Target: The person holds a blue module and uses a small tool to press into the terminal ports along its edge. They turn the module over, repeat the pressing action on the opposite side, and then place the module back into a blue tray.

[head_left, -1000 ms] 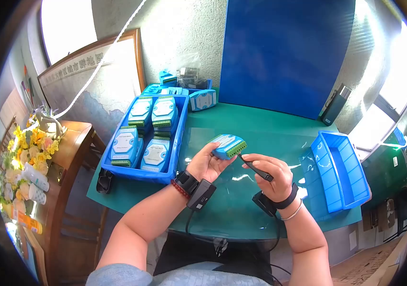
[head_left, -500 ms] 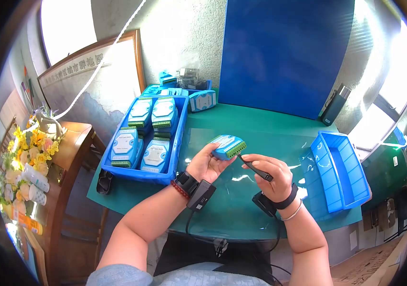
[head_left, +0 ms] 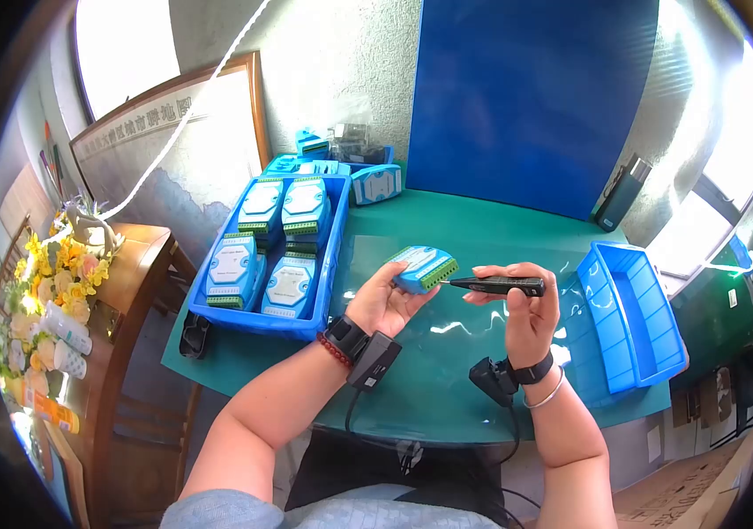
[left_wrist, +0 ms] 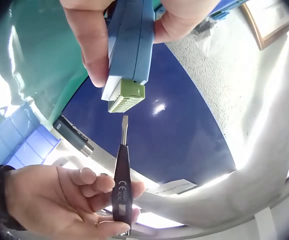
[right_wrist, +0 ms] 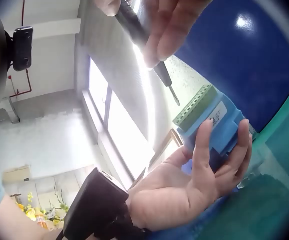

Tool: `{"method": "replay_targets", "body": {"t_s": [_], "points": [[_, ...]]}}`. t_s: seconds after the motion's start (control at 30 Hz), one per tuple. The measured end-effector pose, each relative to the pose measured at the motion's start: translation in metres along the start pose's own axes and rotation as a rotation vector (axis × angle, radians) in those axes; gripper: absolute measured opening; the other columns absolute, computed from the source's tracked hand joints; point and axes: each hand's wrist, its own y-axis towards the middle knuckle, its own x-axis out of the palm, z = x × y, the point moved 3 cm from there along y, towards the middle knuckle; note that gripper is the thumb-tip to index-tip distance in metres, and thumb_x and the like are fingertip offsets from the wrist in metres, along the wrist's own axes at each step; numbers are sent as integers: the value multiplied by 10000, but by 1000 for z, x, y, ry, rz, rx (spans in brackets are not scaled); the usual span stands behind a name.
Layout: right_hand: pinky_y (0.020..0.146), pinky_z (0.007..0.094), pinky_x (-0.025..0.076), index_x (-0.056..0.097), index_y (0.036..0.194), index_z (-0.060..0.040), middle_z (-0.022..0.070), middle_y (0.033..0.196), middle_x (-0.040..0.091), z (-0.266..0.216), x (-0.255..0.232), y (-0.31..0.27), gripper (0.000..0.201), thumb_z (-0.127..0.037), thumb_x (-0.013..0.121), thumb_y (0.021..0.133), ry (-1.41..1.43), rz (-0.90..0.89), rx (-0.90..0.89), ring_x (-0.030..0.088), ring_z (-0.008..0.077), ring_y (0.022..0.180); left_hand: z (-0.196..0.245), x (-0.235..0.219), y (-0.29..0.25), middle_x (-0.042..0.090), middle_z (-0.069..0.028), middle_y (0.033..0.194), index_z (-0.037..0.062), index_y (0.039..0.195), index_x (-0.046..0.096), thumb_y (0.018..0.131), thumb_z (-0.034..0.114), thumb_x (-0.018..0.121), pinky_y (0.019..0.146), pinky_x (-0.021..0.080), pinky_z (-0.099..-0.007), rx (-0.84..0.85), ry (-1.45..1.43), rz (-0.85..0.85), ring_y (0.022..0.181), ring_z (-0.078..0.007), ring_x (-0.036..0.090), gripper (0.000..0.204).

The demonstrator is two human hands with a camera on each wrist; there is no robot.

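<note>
My left hand (head_left: 382, 304) holds a small blue module (head_left: 423, 267) with a green terminal strip (head_left: 437, 272) above the green table (head_left: 447, 370). In the left wrist view the thumb and fingers grip the blue module (left_wrist: 129, 45), green strip (left_wrist: 127, 96) pointing away. My right hand (head_left: 526, 313) holds a black screwdriver (head_left: 495, 285) level, its tip just short of the green strip. The screwdriver (left_wrist: 122, 175) blade points at the strip with a small gap. In the right wrist view the screwdriver (right_wrist: 149, 55) tip hovers near the terminal strip (right_wrist: 194, 107).
A blue bin (head_left: 328, 256) at the left holds several more blue modules (head_left: 288, 286). A second blue bin (head_left: 632, 317) stands at the right. A blue panel (head_left: 526, 97) leans on the back wall. A wooden side table with flowers (head_left: 63, 264) stands left.
My right hand has rotated and lifted, swinging the screwdriver from a slanted hold to level, tip still toward the module's green strip. The left hand and module barely moved.
</note>
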Motion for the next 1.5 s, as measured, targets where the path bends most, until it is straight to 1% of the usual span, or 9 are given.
{"method": "replay_targets", "body": {"t_s": [0.17, 0.3, 0.33, 0.43, 0.47, 0.87, 1.27, 1.37, 1.5], "points": [[796, 356, 551, 436, 1143, 19, 253, 1090, 613, 4, 3, -5, 191, -35, 459, 961, -78, -51, 8, 668, 253, 880, -2, -2, -1, 554, -179, 1178, -40, 1251, 424, 919, 168, 555, 814, 594, -337, -27, 12, -16, 1028, -309, 619, 413], [737, 352, 565, 481, 1092, -5, 223, 1046, 643, -4, 8, 0, 344, 95, 606, 787, -371, -290, -264, 685, 295, 845, -2, -2, 0, 546, -197, 1207, -42, 1263, 416, 929, 178, 536, 809, 595, -324, -18, 24, -23, 1060, -318, 607, 417], [690, 368, 563, 485, 1081, -31, 262, 1051, 634, -8, 12, 2, 226, -21, 573, 873, -455, -334, -319, 690, 311, 828, -2, -5, 3, 544, -204, 1215, -44, 1266, 415, 931, 178, 531, 806, 596, -320, -22, 19, -40, 1073, -323, 602, 419], [663, 352, 558, 495, 1071, -42, 234, 1040, 649, -15, 14, 4, 287, 9, 607, 812, -597, -407, -364, 692, 309, 801, -2, -4, 3, 539, -223, 1232, -53, 1273, 409, 934, 174, 520, 800, 597, -309, -22, 27, -52, 1107, -335, 585, 422], [625, 342, 552, 534, 1009, -30, 171, 1020, 662, -12, 14, 3, 390, 54, 716, 674, -554, -345, -382, 675, 309, 793, -2, -3, 2, 538, -228, 1237, -56, 1275, 408, 935, 171, 517, 798, 597, -306, -19, 33, -51, 1118, -339, 579, 424], [628, 338, 553, 543, 1001, -25, 164, 1014, 664, -13, 15, 3, 384, 43, 725, 670, -586, -342, -393, 677, 304, 793, -2, -7, 6, 538, -243, 1227, -68, 1277, 389, 941, 169, 494, 784, 600, -299, -14, 50, -64, 1106, -349, 584, 424], [694, 362, 562, 483, 1083, -35, 246, 1039, 644, -10, 12, 2, 208, -56, 572, 896, -511, -351, -318, 693, 306, 826, -1, -8, 5, 548, -220, 1213, -61, 1260, 406, 927, 159, 526, 816, 593, -325, -27, 33, -60, 1067, -319, 610, 416], [712, 338, 564, 488, 1083, -13, 221, 1059, 644, -3, 7, -1, 269, 32, 596, 841, -350, -254, -216, 692, 273, 832, -1, -3, 0, 509, -174, 1243, -25, 1251, 411, 938, 164, 520, 881, 568, -363, -16, 21, 0, 1092, -299, 585, 382], [772, 355, 557, 447, 1122, 5, 247, 1079, 627, 0, 3, -3, 187, -56, 494, 951, -144, -101, -69, 682, 263, 855, 0, -1, -1, 509, -177, 1242, -25, 1254, 404, 941, 164, 517, 891, 564, -376, -14, 22, -3, 1094, -295, 585, 382]]}}
